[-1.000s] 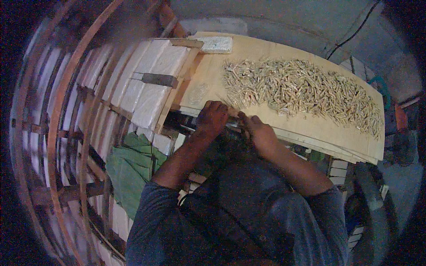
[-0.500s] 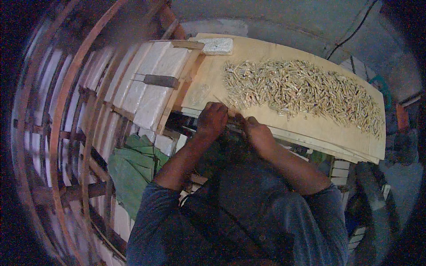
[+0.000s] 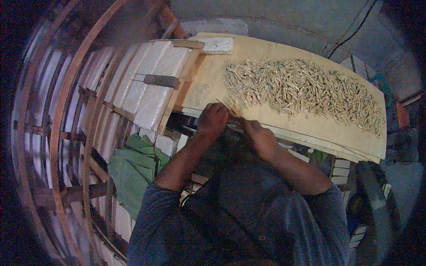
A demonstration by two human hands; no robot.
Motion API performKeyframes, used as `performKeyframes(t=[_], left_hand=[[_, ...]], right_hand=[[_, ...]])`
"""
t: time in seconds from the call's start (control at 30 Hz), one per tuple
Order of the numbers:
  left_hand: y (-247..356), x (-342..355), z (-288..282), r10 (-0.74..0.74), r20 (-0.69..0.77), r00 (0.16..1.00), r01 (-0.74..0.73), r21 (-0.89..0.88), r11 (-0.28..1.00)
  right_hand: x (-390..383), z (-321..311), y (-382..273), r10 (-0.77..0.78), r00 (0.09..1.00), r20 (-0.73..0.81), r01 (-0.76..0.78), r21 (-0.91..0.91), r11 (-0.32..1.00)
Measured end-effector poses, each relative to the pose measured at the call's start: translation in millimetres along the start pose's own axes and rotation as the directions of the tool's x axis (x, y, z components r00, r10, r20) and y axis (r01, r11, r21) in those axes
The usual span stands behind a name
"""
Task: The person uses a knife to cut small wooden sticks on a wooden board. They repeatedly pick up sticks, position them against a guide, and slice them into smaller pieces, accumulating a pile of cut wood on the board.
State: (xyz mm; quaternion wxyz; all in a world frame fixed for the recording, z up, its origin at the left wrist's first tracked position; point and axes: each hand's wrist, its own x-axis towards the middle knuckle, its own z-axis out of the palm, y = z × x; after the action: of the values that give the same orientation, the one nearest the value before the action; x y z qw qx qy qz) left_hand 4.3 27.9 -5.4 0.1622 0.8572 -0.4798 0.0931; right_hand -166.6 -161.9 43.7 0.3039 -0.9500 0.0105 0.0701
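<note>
My left hand (image 3: 214,119) and my right hand (image 3: 260,138) meet at the near edge of a pale wooden board (image 3: 204,71), fingers closed around something small and thin, largely hidden by them. A slender pale piece (image 3: 231,112) shows between the fingertips; what it is, I cannot make out. Just beyond my hands, a wide spread of small tan stick-like pieces (image 3: 301,88) covers much of the board.
Wrapped white blocks (image 3: 151,106) with a dark bar (image 3: 160,80) on them stand at left, beside curved wooden slats (image 3: 71,97). Green folded cloth (image 3: 133,173) lies below them. A white packet (image 3: 217,44) sits at the board's back; a dark cable (image 3: 355,31) runs behind.
Both hands have edged slightly downward in the picture while staying together, and the right fingers have shifted a little. The spread of pieces looks much the same.
</note>
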Motion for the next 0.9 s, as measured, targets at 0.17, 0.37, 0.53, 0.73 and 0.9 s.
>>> performKeyframes(t=[0.17,0.37,0.53,0.73,0.9], left_hand=[[-1.8,-8.6,7.9,0.017,-0.121,0.993,-0.018,0.0,1.0],[2.6,-5.5,-3.4,0.03,-0.1,0.995,-0.029,0.008,1.0],[-8.5,-10.3,9.6,0.071,-0.107,0.992,-0.069,0.018,0.997],[-0.5,-7.3,1.6,0.041,-0.096,0.995,-0.038,0.03,0.999],[-0.9,-10.7,0.5,0.044,-0.099,0.994,-0.037,0.071,0.997]], right_hand=[[-30.0,-24.6,-2.5,-0.014,1.0,0.009,0.014,0.044,0.999],[6.2,2.4,3.6,-0.066,0.997,-0.028,0.066,-0.008,0.998],[-28.7,-11.3,7.6,-0.108,0.991,-0.084,0.114,0.066,0.991],[-3.1,0.0,6.0,-0.208,0.952,-0.224,0.22,0.031,0.975],[-20.5,-3.0,10.3,-0.117,0.986,-0.121,0.127,0.076,0.989]])
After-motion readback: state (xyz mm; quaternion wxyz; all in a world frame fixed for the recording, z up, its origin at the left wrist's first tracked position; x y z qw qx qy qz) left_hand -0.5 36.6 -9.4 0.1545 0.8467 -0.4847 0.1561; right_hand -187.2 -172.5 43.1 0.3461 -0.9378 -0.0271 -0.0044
